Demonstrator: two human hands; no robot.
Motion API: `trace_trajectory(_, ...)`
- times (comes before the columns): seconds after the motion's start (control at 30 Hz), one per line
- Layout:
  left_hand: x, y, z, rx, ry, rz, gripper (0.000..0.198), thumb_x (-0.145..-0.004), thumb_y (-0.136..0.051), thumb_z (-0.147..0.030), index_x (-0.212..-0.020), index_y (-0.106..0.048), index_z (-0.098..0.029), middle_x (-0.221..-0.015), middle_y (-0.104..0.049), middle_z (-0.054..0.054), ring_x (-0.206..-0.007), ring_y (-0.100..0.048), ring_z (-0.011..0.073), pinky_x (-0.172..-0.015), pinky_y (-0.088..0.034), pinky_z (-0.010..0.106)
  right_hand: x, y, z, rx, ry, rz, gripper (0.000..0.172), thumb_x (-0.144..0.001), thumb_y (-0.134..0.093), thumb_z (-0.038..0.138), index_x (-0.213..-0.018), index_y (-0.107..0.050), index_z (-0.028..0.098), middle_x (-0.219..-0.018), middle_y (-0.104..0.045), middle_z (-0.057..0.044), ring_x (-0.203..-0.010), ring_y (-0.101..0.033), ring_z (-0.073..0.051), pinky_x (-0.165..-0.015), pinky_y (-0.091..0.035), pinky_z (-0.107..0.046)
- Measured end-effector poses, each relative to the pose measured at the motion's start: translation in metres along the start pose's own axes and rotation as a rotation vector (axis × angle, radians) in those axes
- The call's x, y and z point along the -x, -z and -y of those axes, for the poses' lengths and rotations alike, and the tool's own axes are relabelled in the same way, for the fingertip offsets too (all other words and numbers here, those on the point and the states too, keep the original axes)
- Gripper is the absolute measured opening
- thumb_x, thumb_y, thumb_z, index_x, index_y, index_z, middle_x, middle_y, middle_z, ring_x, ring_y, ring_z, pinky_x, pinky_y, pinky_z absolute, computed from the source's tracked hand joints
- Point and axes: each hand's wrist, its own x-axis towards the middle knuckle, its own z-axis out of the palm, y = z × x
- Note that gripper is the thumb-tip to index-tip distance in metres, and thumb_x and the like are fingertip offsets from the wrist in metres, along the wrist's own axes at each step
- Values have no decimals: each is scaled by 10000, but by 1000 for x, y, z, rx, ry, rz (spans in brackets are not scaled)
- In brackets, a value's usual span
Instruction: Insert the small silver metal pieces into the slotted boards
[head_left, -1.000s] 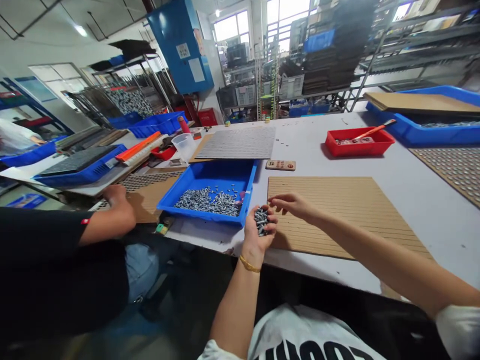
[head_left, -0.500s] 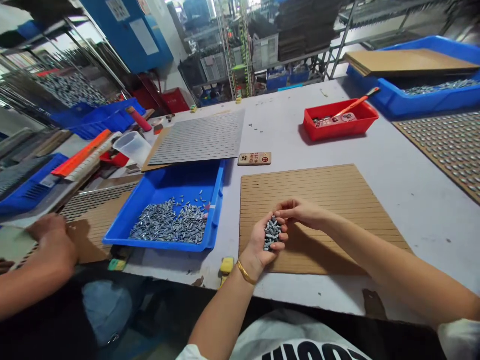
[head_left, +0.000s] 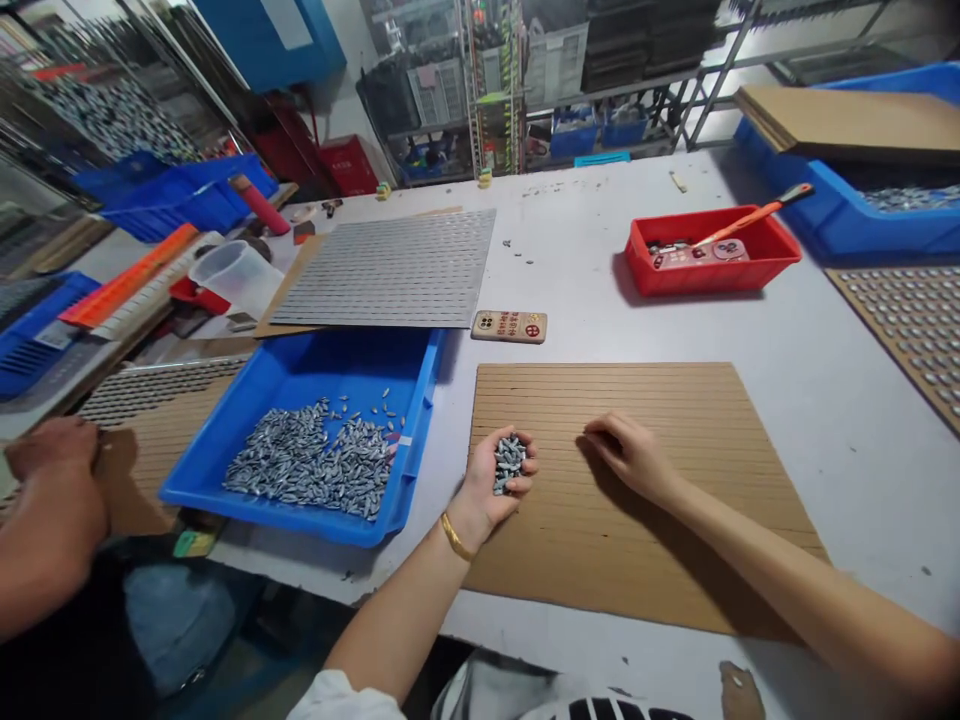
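Note:
My left hand (head_left: 491, 480) is cupped palm up around a small heap of grey metal pieces (head_left: 508, 462), resting on the left part of a brown slotted board (head_left: 675, 400). On the board's middle, my right hand (head_left: 634, 455) lies with its fingers curled and pinched low against the surface; what they hold is too small to see. To the left stands a blue tray (head_left: 352, 365) with a pile of the same grey pieces (head_left: 311, 465).
A co-worker's hand (head_left: 52, 470) rests on another brown board at far left. A small tan remote-like device (head_left: 509, 326), a grey filled board (head_left: 394, 268), a red tray (head_left: 709, 250) with an orange-handled tool, a clear cup (head_left: 234, 275) and blue bins (head_left: 870, 215) stand farther back.
My right hand has left the heap in my left palm and moved right and down onto the board. The view has tilted further down toward the table.

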Motion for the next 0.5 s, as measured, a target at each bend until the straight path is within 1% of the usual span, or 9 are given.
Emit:
trace_trajectory(0.13, 7, 5, -10, 32, -58, -38, 104, -798, -542, -234, -752, -563, -142, -691, -530, 33, -503, -470, 78, -294, -219, 115, 28, 3, -6, 6, 10, 14, 137, -910, -478, 310, -886, -591, 236, -836, -642, -69, -787, -598, -209, -711, -473, -354)
trace_trajectory(0.2, 9, 8, -12, 45, -66, -42, 100, -797, -543, -235, -753, -558, -146, -699, -528, 32, -511, -470, 78, -297, -220, 116, 39, 9, -6, 3, -28, 18, 123, -902, -495, 320, -893, -595, 250, -837, -648, -72, -788, -607, -220, -702, -480, -366)
trace_trajectory(0.27, 10, 12, -13, 57, -62, -40, 92, -793, -546, -232, -755, -556, -149, -708, -530, 33, -516, -471, 79, -301, -224, 119, 42, 15, -2, 11, -90, 32, 125, -890, -516, 340, -904, -611, 260, -846, -661, -73, -782, -616, -227, -684, -486, -371)
trace_trajectory(0.33, 10, 15, -15, 71, -54, -34, 86, -789, -550, -230, -757, -557, -151, -715, -536, 34, -522, -476, 82, -306, -230, 125, 32, 16, 7, 32, -128, 41, 141, -879, -535, 363, -910, -630, 263, -848, -672, -71, -758, -620, -224, -653, -488, -365)
trace_trajectory(0.4, 10, 16, -19, 84, -43, -22, 89, -786, -555, -236, -758, -561, -152, -716, -540, 35, -532, -488, 87, -312, -239, 131, 9, 9, 19, 54, -102, 28, 160, -875, -541, 375, -908, -644, 257, -845, -680, -70, -726, -618, -213, -623, -483, -350)
trace_trajectory(0.47, 11, 16, -25, 91, -23, 4, 104, -787, -560, -251, -761, -569, -151, -711, -543, 38, -536, -498, 92, -316, -244, 137, -25, -9, 31, 71, -38, 2, 174, -882, -523, 359, -904, -653, 246, -842, -684, -68, -709, -613, -197, -621, -480, -334)
trace_trajectory(0.5, 11, 16, -28, 95, -14, 22, 112, -788, -561, -259, -763, -572, -150, -707, -544, 38, -535, -499, 94, -318, -243, 140, -43, -21, 36, 74, -13, -14, 182, -889, -509, 344, -901, -657, 239, -845, -686, -66, -714, -613, -189, -646, -484, -329)
